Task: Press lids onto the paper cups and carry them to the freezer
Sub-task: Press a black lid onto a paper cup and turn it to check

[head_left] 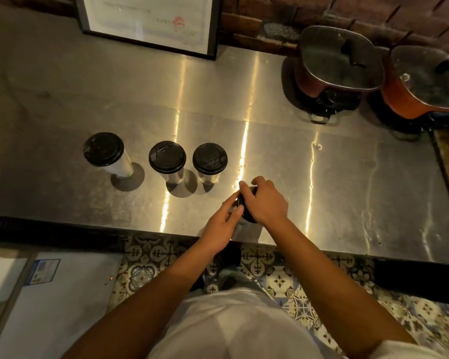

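Three white paper cups with black lids stand in a row on the steel counter (335,177): one at the left (103,149), one in the middle (167,155) and one to its right (210,158). Near the counter's front edge stands a fourth cup (246,230), mostly hidden under my hands. Its black lid (247,203) shows only between my fingers. My right hand (263,200) lies over the top of the lid. My left hand (224,224) grips the cup and lid rim from the left side.
Two red pots with glass lids (340,66) (425,84) sit at the back right. A black-framed document (148,24) leans against the brick wall. A white chest appliance (52,301) stands at the lower left on a patterned tile floor (296,281).
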`<state>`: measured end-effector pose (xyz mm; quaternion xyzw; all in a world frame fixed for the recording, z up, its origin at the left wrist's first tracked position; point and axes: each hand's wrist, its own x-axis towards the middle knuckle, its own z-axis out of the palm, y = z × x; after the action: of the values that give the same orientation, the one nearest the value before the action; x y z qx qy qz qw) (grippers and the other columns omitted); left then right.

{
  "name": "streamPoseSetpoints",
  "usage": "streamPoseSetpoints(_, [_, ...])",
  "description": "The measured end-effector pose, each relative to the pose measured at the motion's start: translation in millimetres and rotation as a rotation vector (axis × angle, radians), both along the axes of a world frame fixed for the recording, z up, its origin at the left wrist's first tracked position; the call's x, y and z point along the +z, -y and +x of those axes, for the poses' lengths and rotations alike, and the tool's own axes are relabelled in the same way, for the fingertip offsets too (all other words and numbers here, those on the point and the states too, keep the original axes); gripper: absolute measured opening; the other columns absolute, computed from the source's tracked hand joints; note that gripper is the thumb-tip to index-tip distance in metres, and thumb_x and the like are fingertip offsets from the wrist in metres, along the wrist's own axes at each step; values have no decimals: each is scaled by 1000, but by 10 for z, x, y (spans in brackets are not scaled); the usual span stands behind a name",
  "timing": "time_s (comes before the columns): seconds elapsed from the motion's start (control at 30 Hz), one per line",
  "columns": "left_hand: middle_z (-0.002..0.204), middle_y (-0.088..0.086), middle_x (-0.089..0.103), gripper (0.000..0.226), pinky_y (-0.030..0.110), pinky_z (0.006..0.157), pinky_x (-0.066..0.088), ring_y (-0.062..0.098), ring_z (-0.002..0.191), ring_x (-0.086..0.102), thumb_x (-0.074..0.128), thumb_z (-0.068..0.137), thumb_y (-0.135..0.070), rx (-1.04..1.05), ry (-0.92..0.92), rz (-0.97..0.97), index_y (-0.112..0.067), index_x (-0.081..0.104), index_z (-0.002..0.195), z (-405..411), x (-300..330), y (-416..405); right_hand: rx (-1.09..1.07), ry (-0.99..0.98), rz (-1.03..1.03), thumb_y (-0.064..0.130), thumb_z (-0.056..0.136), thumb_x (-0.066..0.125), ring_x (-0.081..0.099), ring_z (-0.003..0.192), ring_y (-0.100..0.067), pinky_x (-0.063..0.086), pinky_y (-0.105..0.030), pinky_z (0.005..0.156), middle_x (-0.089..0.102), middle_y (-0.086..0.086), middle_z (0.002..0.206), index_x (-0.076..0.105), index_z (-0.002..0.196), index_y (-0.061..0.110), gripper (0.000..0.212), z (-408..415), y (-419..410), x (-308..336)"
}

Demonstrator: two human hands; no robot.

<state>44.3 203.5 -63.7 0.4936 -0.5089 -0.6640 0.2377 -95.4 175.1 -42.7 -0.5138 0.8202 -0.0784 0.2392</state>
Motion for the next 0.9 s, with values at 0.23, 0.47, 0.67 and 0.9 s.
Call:
streamPoseSetpoints(0.23, [151,-9,51,43,20,105,34,6,138,45,41,108,-40,-44,29,-15,-35,44,151,144,297,68,31,263,66,61,89,66,63,97,-22,58,-37,85,65,-3,116,53,122,22,52,-68,-85,513])
streamPoseSetpoints(0.47, [126,-10,65,27,23,92,55,3,114,63,58,101,-39,62,9,-235,-38,66,128,613,899,179,-140,919,-173,52,81,62,68,104,-26,56,-33,72,70,-8,110,68,100,21,37,-96,-432,1426])
streamPoseSetpoints(0.67, [114,-12,67,29,25,75,62,-1,101,67,69,87,-40,194,-52,-344,-36,65,115,637,1399,96,-257,1117,-352,50,87,55,64,118,-35,56,-30,69,66,-1,134,65,125,28,45,46,-689,1495])
streamPoseSetpoints(0.9, [118,-8,64,31,27,78,62,9,103,67,72,84,-55,180,71,-528,-45,59,110,443,1646,-47,-305,1064,-501,41,93,58,69,111,-27,57,-44,76,66,2,131,61,129,41,36,40,-819,1491])
